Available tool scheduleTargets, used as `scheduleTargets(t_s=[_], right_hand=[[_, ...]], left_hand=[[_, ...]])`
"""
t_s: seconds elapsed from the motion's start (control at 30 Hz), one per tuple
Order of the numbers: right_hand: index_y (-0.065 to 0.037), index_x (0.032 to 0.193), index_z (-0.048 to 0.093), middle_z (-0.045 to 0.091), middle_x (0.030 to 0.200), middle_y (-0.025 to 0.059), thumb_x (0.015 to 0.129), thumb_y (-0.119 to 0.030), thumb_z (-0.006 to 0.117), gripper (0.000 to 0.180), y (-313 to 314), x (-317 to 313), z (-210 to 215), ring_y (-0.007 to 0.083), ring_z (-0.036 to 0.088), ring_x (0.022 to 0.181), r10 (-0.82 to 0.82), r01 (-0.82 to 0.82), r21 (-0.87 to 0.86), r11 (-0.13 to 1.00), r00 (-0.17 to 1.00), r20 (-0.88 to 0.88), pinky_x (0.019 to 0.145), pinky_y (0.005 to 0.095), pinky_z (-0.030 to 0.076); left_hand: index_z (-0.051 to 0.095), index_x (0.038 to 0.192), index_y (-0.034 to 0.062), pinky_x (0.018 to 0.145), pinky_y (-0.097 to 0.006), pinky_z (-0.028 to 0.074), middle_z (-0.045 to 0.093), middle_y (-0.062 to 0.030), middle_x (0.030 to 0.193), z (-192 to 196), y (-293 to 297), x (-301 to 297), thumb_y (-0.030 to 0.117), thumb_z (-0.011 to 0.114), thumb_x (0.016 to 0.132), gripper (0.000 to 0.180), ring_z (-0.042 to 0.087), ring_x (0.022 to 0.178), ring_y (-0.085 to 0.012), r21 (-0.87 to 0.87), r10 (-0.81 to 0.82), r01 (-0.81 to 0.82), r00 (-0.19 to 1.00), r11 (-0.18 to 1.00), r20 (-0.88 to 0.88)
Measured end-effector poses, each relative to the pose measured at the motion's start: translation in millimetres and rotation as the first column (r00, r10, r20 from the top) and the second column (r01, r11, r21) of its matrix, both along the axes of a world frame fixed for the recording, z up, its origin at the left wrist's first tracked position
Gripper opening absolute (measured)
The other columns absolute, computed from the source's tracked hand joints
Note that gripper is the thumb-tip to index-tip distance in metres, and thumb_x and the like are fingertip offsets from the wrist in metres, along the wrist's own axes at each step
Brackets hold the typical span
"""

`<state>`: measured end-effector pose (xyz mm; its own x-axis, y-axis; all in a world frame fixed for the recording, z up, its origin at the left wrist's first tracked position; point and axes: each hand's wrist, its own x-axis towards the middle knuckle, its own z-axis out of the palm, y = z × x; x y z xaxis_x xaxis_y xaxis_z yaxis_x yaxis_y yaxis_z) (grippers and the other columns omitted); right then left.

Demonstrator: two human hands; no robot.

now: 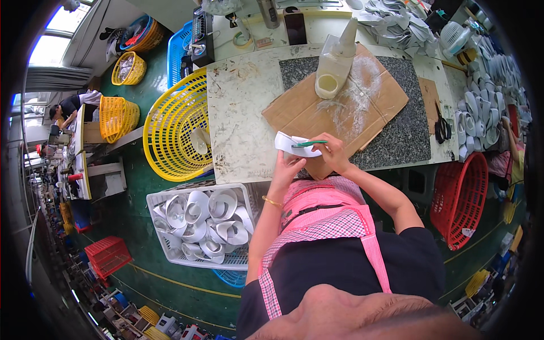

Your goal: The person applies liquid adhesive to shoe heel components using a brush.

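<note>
My left hand [288, 168] is closed on the lower edge of a white curved shoe piece [285, 143], held up at the table's front edge. My right hand [334, 153] pinches a slim green tool [309, 144], its tip laid across the white piece. Whether that tip is a brush is too small to tell. Just beyond my hands lies a flattened cardboard sheet [294, 107] with white smears on it. On the cardboard stands a translucent plastic bottle [334, 65] with a tapered top and a round opening low on its near side.
Left of the table stands a yellow basket [164, 130], and below it a white crate [198, 262] full of white shoe pieces. Black scissors [442, 126] and a phone [294, 27] lie on the table. A red basket [460, 198] stands at the right. Another person [71, 107] works far left.
</note>
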<state>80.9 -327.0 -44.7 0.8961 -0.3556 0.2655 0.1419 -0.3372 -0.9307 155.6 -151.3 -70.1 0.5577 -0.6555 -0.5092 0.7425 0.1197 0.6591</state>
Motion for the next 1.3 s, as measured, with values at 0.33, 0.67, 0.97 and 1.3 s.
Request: scheduleTargets(t_s=[0.33, 0.67, 0.97, 1.3], right_hand=[[0.002, 0.090, 0.063, 0.063, 0.078, 0.0128, 0.086, -0.003, 0.057, 0.008, -11, 13, 0, 0.0194, 0.066, 0.068, -0.092, 0.121, 0.086, 0.989, 0.955, -0.283, 0.060, 0.0302, 0.050], [0.003, 0.084, 0.062, 0.061, 0.072, 0.0115, 0.090, -0.010, 0.059, 0.014, -2, 2, -3, 0.0169, 0.065, 0.061, -0.168, 0.181, 0.046, 0.983, 0.964, -0.207, 0.052, 0.0282, 0.046], [0.003, 0.082, 0.061, 0.063, 0.073, 0.0115, 0.092, -0.011, 0.058, 0.017, -4, -12, 18, 0.0145, 0.063, 0.059, -0.252, 0.268, 0.051, 0.962, 0.943, -0.217, 0.051, 0.0275, 0.045], [-0.003, 0.103, 0.064, 0.064, 0.089, 0.0142, 0.079, 0.002, 0.059, 0.026, 13, -31, 6, 0.0299, 0.064, 0.079, 0.198, -0.160, -0.430, 0.889, 0.979, 0.045, 0.069, 0.0377, 0.052]], left_hand=[[0.032, 0.137, 0.0060, 0.095, -0.043, 0.052, 0.052, -0.0182, 0.123, -14, -11, -7, -0.010, 0.052, 0.089, 0.054, 0.057, 0.113, -0.0308, -0.074, 0.197, -0.197, 0.980, 0.978, -0.013], [0.039, 0.131, -0.0016, 0.097, -0.038, 0.051, 0.051, -0.0142, 0.127, -19, -3, -7, -0.006, 0.047, 0.093, 0.040, 0.056, 0.115, -0.0259, -0.055, 0.204, -0.204, 0.979, 0.977, -0.009], [0.035, 0.133, -0.0002, 0.096, -0.040, 0.051, 0.049, -0.0164, 0.129, -7, -3, -3, -0.004, 0.040, 0.095, 0.038, 0.055, 0.116, -0.0292, -0.078, 0.164, -0.169, 0.984, 0.983, -0.068], [0.033, 0.135, 0.0004, 0.099, -0.043, 0.049, 0.046, -0.0176, 0.132, -22, -5, -1, -0.005, 0.039, 0.094, 0.042, 0.053, 0.119, -0.0322, -0.100, 0.155, -0.161, 0.986, 0.982, -0.065]])
